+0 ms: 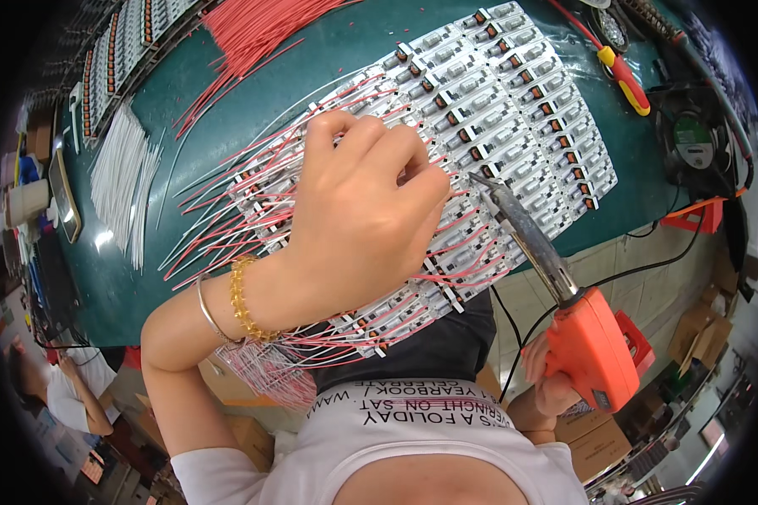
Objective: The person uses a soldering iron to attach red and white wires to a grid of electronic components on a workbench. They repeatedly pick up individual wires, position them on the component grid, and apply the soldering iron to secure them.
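A panel of white circuit boards (493, 101) with rows of small components lies across the near part of the table. Over its middle is my left hand (366, 194), fingers curled down and closed; their tips, and whatever they pinch, are hidden beneath the hand. Red and white wires (227, 202) fan out leftward from the boards under it. My right hand (552, 374) grips an orange soldering gun (596, 349) by its handle. The gun's metal tip points up and left, close to the boards just right of my left hand.
Loose red wires (248, 29) and a bundle of white wires (122, 177) lie on the green table (164, 295). More boards (126, 50) stand at the far left. A red-yellow screwdriver (623, 80) and a black fan (691, 139) are at the right. Another person (76, 387) sits at the lower left.
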Motion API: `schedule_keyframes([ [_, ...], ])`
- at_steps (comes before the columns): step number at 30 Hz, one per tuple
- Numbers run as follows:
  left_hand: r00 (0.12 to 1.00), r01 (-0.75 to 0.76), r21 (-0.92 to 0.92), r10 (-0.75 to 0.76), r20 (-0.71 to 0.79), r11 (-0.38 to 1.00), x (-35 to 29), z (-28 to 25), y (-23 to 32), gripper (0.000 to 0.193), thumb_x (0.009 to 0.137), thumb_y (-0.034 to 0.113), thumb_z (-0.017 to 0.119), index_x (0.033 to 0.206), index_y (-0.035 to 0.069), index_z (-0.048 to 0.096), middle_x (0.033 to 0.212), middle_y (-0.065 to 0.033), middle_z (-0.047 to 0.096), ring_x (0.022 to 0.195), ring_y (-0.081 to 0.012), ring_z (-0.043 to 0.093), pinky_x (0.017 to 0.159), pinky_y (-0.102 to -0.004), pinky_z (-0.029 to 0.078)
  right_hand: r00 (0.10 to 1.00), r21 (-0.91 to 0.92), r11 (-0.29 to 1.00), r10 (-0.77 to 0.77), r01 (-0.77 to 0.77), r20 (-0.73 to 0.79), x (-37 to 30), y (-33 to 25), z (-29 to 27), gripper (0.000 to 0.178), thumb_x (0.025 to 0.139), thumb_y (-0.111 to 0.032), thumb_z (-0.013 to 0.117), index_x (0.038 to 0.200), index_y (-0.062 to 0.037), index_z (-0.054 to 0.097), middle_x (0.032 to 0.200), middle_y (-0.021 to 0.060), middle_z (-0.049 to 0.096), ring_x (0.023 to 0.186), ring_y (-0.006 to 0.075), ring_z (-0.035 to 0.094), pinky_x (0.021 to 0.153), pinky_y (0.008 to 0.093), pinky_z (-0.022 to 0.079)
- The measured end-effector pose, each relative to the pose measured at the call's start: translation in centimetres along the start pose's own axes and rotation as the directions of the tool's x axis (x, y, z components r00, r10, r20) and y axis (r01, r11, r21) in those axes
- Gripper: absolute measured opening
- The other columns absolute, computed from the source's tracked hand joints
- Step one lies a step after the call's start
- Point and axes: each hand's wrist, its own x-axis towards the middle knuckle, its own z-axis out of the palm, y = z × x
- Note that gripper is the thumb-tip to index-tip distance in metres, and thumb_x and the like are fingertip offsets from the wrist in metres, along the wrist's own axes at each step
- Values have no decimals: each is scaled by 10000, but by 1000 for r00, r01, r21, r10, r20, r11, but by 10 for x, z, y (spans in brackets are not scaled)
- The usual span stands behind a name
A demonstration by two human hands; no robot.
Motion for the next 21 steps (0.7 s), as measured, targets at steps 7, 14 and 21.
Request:
schedule_keyframes([
  [7, 999, -7, -12, 7, 33, 1000, 1, 4, -1, 141, 675, 54, 755, 699, 91, 621, 752, -6, 541, 691, -189, 498, 742, -377, 341, 994, -343, 939, -32, -5, -103, -15, 7, -2, 595, 830, -645, 588, 619, -92, 533, 591, -21, 514, 516, 156, 489, 515, 295, 384],
  [14, 999, -2, -20, 2, 33, 1000, 4, 4, 1, 143, 675, 59, 753, 694, 93, 616, 753, -5, 543, 694, -184, 504, 742, -376, 343, 996, -216, 972, -86, 88, 17, -11, 8, -11, 584, 845, -614, 600, 712, -46, 553, 596, -4, 506, 545, 155, 495, 543, 304, 397],
  [21, 1000, 5, -7, -5, -8, 1000, -2, 5, 1, 144, 682, 82, 718, 654, 85, 576, 741, -31, 533, 718, -203, 520, 756, -387, 367, 985, 9, 985, -173, 173, -16, 6, 5, 9, 821, 857, -561, 616, 1271, 116, 403, 498, -9, 452, 389, 93, 413, 410, 232, 370],
])
